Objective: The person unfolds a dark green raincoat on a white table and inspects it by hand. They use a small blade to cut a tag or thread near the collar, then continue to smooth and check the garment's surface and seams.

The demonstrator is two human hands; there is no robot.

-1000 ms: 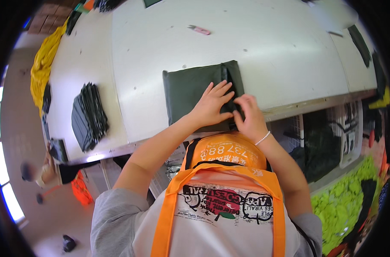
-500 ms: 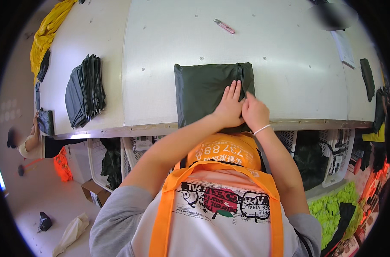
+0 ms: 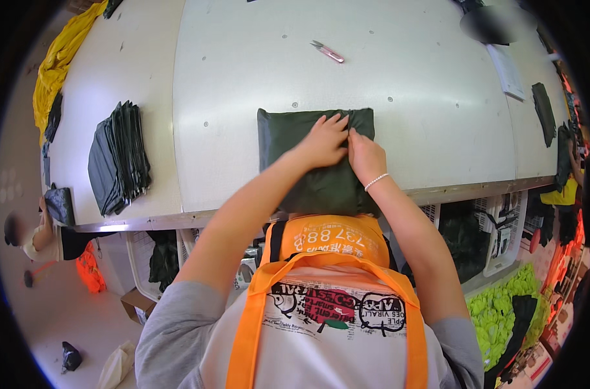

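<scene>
A flat, folded dark green fabric piece lies at the table's front edge, against my apron. A raised seam or strip runs down near its right side. My left hand rests on the fabric's upper part, fingers stretched and apart, left of that strip. Right beside it, my right hand is closed in a pinch at the strip, its fingertips close to the left fingers. What sits between the right fingertips is too small to make out.
A stack of dark green fabric pieces stands to the left. Thread snips lie further back, white papers at the far right. Baskets holding dark cloth sit under the table. Another person works at the far left.
Both hands have moved up along the fabric, and the right hand now pinches near its top. The fabric sits slightly lower and further left in view. The view has shifted a little.
</scene>
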